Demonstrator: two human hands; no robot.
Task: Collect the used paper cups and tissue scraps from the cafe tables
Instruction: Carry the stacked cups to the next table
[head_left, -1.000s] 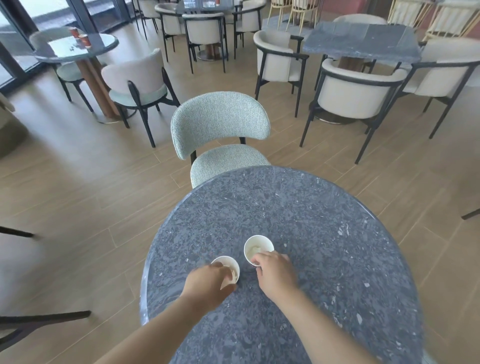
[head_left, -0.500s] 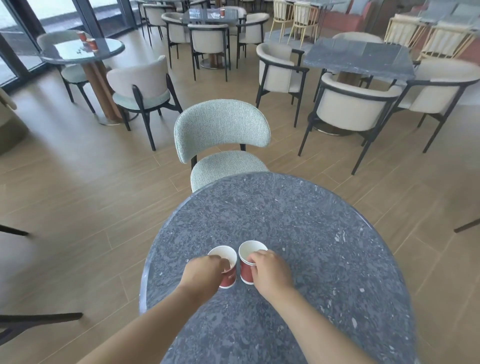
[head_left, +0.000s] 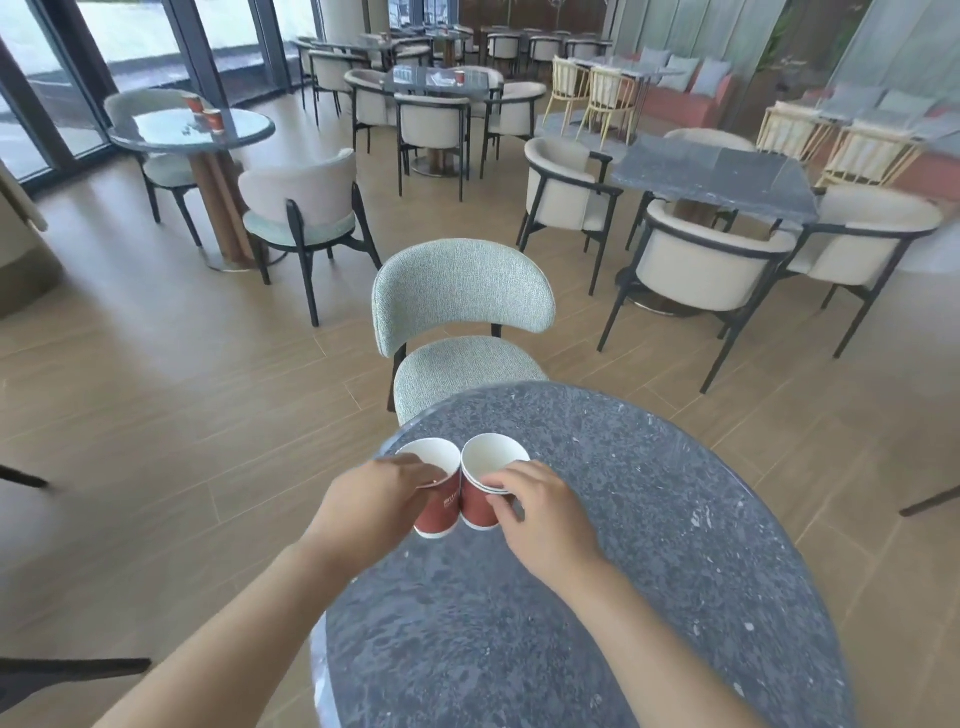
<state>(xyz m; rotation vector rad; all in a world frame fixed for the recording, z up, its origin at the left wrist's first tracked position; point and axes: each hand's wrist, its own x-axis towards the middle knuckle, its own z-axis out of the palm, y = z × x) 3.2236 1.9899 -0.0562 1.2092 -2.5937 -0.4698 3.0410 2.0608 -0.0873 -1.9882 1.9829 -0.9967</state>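
Head view: left hand (head_left: 374, 499), fingers clamped on red paper cup (head_left: 439, 512); right hand (head_left: 540, 519), fingers clamped on second red paper cup (head_left: 480, 506). The cups touch over the left side of the round grey speckled stone counter (head_left: 675, 519). Pickup step; next, probably nesting them one-handed.

Left cup (head_left: 439, 512) and right cup (head_left: 480, 506) touch side to side, so no gap betw. them for a finger. My left hand (head_left: 371, 506) and right hand (head_left: 545, 519) close off their outer sides. Free room is to the right and beyond the cups: bare table (head_left: 649, 545) out to its rim. On the left the rim runs just beside my left hand, w/ open floor (head_left: 182, 415) past it. Straight ahead the green chair (head_left: 462, 291) blocks the way, seat tucked under the far rim, backrest upright behind.
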